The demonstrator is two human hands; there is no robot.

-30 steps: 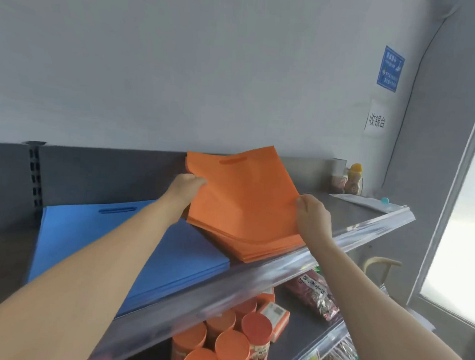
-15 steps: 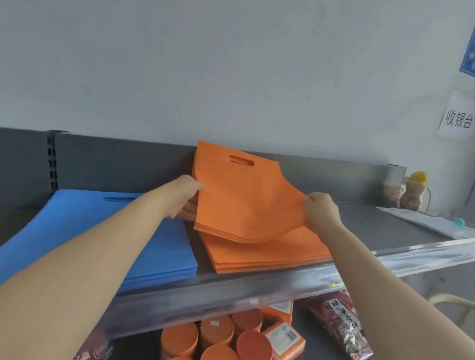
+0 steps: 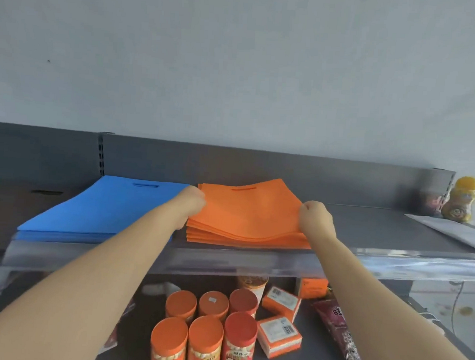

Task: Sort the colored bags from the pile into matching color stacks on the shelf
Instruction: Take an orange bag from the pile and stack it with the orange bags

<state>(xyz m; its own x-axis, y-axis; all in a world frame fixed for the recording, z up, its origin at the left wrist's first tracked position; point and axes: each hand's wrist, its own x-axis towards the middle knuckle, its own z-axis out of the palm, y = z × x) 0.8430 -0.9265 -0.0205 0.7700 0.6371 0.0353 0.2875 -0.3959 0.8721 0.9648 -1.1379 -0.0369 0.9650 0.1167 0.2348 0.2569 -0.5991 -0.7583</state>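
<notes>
Orange bags lowered onto their stack.

My left hand (image 3: 192, 200) and right hand (image 3: 314, 216) now pinch the orange bags (image 3: 250, 208) flat on the orange stack (image 3: 243, 240); half a second ago they were tilted up. Left of that stack lies the blue stack (image 3: 101, 210); placement appears nearly complete.

Only legible print: characters "旺仔" on a red-lidded can (image 3: 238, 344) on the lower shelf (image 3: 312, 348)
</notes>
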